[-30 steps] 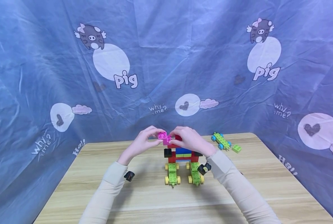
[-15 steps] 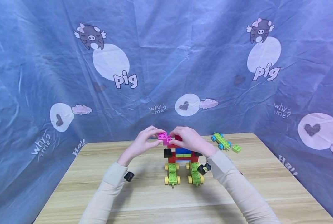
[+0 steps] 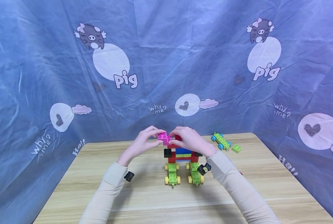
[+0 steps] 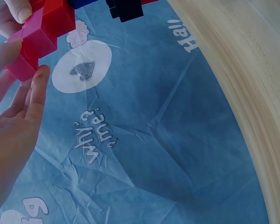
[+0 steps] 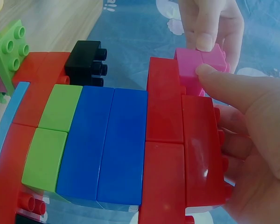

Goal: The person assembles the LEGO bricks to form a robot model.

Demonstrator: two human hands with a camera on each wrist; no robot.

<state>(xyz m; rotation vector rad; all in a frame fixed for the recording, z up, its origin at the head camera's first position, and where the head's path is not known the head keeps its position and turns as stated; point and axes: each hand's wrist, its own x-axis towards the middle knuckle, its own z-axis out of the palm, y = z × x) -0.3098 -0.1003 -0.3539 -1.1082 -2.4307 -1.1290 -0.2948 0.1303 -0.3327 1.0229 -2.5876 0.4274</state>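
Observation:
Two pink toy bricks [image 3: 163, 137], joined in a step, sit at the upper left end of a built figure. My left hand [image 3: 146, 143] pinches the outer pink brick between thumb and fingers. Against the inner pink brick my right hand [image 3: 190, 140] presses its thumb, its fingers curling behind the top red bricks [image 5: 165, 107]; it grips there. Below the red are blue bricks [image 5: 105, 144], lime bricks [image 5: 51, 126] and a black brick [image 5: 84, 63] jutting out sideways. Two lime wheeled bases [image 3: 172, 175] with yellow wheels carry the figure. My right hand hides part of its top.
At the back right of the wooden table [image 3: 144, 202] stand a lime wheeled base [image 3: 221, 140] with blue wheels and a small lime brick [image 3: 236, 148]. A small red piece [image 3: 241, 173] peeks out beside the right sleeve. A blue printed cloth [image 3: 160, 77] hangs behind the table.

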